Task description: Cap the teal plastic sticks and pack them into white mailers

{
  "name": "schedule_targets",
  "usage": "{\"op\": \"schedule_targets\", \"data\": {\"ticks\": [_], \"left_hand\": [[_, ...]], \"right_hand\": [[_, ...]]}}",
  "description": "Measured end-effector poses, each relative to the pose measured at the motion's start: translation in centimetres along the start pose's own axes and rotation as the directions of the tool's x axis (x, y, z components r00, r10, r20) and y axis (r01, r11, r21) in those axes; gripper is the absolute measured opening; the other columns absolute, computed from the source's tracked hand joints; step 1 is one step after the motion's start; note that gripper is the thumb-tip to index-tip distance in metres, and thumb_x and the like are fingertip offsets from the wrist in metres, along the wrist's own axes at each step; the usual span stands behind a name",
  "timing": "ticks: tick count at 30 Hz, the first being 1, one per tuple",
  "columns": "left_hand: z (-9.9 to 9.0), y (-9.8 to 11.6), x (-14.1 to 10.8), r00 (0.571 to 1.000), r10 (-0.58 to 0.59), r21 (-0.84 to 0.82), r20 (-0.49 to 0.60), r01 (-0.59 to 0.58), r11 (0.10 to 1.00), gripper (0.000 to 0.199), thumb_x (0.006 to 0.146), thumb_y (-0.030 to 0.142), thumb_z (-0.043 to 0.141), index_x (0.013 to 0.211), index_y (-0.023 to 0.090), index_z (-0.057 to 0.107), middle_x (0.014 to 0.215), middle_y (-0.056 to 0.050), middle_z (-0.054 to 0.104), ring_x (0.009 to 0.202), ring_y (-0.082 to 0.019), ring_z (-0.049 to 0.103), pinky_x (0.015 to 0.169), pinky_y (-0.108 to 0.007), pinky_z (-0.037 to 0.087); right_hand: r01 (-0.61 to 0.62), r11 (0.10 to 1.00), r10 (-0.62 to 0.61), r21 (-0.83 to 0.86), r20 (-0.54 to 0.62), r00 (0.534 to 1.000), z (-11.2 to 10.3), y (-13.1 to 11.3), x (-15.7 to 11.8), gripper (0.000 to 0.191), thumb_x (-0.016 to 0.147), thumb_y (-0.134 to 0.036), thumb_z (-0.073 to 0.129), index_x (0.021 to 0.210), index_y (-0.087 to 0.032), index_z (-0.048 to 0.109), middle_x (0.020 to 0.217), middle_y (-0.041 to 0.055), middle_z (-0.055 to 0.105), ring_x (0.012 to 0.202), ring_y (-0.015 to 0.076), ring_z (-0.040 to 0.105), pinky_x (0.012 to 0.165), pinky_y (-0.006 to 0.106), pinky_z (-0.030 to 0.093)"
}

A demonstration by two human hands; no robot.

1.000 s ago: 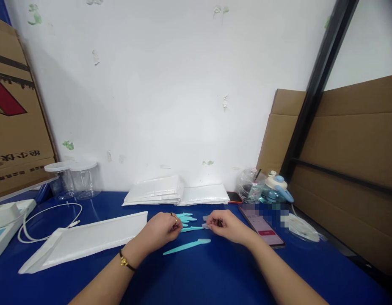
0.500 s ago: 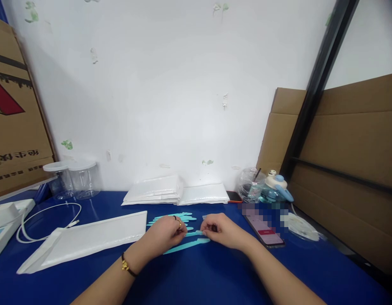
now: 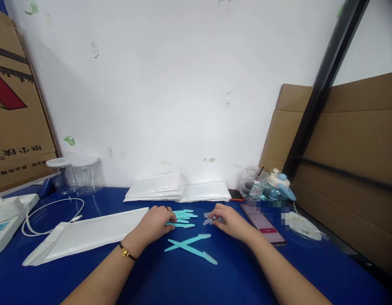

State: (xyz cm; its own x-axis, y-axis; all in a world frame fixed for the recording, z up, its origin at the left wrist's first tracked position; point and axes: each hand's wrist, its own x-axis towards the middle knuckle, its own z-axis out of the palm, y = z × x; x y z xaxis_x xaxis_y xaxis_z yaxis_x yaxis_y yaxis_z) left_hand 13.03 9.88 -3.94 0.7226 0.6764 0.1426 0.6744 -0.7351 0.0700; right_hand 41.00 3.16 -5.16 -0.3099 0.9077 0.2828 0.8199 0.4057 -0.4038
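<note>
My left hand has its fingertips closed on the near ends of turquoise eyebrow razors in a pile; which razor is pinched is partly hidden. My right hand is closed, thumb and fingers drawn together over small clear plastic caps, with one between the fingertips. Closer to me two eyebrow razors lie crossed on the blue table. One of them has a clear cap over its blade end.
A long white padded mailer lies at the left, beside a white cable. White mailers are stacked along the wall. Clear jars stand at back left. A phone, a plastic cup and a blue-lidded bottle are at the right.
The razor that was held between both hands now lies crossed over the other one on the table. My left hand has moved back to the pile, my right hand to the caps.
</note>
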Motion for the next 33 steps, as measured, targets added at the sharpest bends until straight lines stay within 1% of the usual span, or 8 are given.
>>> {"op": "schedule_targets", "data": {"ticks": [2,5,7,15,22,27,30,33], "left_hand": [[0.0,0.0,0.1,1.000,0.005,-0.007,0.004,-0.005,1.000,0.010,0.077,0.025,0.057,0.079,0.025,0.066,0.086,0.001,0.066,0.077,-0.016,0.058,0.067,-0.026,0.034],[0.2,0.1,0.2,1.000,0.021,-0.002,-0.005,-0.021,1.000,0.011,0.076,0.022,0.055,0.072,0.023,0.065,0.076,0.001,0.067,0.072,-0.015,0.057,0.065,-0.026,0.033],[0.3,0.2,0.2,0.999,0.043,0.004,-0.016,-0.043,0.999,0.014,0.077,0.021,0.052,0.071,0.023,0.065,0.073,0.002,0.067,0.069,-0.015,0.057,0.064,-0.026,0.032],[0.6,0.4,0.4,0.993,0.118,-0.048,-0.029,-0.120,0.992,0.019,0.079,0.018,0.047,0.069,0.021,0.064,0.072,0.001,0.067,0.065,-0.012,0.057,0.060,-0.022,0.032],[0.6,0.5,0.3,0.994,0.108,-0.086,-0.016,-0.109,0.990,0.019,0.079,0.022,0.048,0.070,0.021,0.064,0.073,0.000,0.068,0.067,-0.013,0.058,0.060,-0.021,0.034],[1.0,1.5,0.5,0.991,0.136,-0.138,0.000,-0.135,0.981,0.019,0.081,0.023,0.048,0.074,0.022,0.066,0.073,0.000,0.068,0.068,-0.014,0.059,0.062,-0.021,0.036],[1.3,2.0,0.6,0.990,0.144,-0.161,-0.010,-0.143,0.977,0.017,0.081,0.024,0.050,0.076,0.023,0.066,0.077,0.001,0.068,0.072,-0.014,0.059,0.063,-0.021,0.037],[1.1,1.5,0.6,0.990,0.138,-0.184,-0.010,-0.137,0.973,0.015,0.081,0.028,0.052,0.080,0.024,0.066,0.080,0.002,0.067,0.073,-0.013,0.059,0.065,-0.021,0.038]], "right_hand": [[0.014,0.997,-0.012,-0.071,0.035,0.999,0.5,-0.1,0.3,0.018,0.079,-0.016,0.056,0.093,-0.022,0.066,0.091,0.0029,0.058,0.077,0.0140,0.057,0.068,0.023,0.041],[0.035,0.981,-0.026,-0.190,0.051,0.998,1.1,-0.7,0.7,0.009,0.081,-0.020,0.057,0.085,-0.021,0.066,0.087,0.0020,0.058,0.075,0.0141,0.056,0.073,0.026,0.039],[0.048,0.975,-0.038,-0.219,0.053,0.998,1.3,-1.0,0.8,0.011,0.083,-0.023,0.055,0.081,-0.021,0.065,0.084,0.0012,0.058,0.072,0.0131,0.055,0.074,0.027,0.037],[0.071,0.985,-0.063,-0.158,0.055,0.996,1.9,-1.2,0.9,0.014,0.086,-0.025,0.054,0.079,-0.022,0.065,0.081,-0.0013,0.058,0.070,0.0112,0.053,0.074,0.026,0.034],[0.134,0.976,-0.123,-0.173,0.073,0.990,2.0,-2.0,1.1,0.016,0.087,-0.026,0.052,0.081,-0.021,0.066,0.083,-0.0004,0.061,0.075,0.0123,0.056,0.074,0.027,0.032],[0.165,0.976,-0.157,-0.143,0.069,0.985,2.5,-3.0,1.1,0.015,0.086,-0.024,0.054,0.079,-0.020,0.066,0.082,0.0005,0.064,0.075,0.0129,0.057,0.073,0.028,0.031],[0.170,0.978,-0.162,-0.118,0.074,0.984,2.9,-3.4,1.1,0.014,0.085,-0.022,0.055,0.078,-0.020,0.067,0.080,0.0003,0.065,0.075,0.0129,0.058,0.073,0.028,0.031],[0.157,0.984,-0.152,-0.087,0.062,0.986,2.4,-3.0,1.1,0.013,0.084,-0.023,0.057,0.080,-0.022,0.069,0.081,-0.0008,0.065,0.075,0.0127,0.058,0.076,0.028,0.032]]}}
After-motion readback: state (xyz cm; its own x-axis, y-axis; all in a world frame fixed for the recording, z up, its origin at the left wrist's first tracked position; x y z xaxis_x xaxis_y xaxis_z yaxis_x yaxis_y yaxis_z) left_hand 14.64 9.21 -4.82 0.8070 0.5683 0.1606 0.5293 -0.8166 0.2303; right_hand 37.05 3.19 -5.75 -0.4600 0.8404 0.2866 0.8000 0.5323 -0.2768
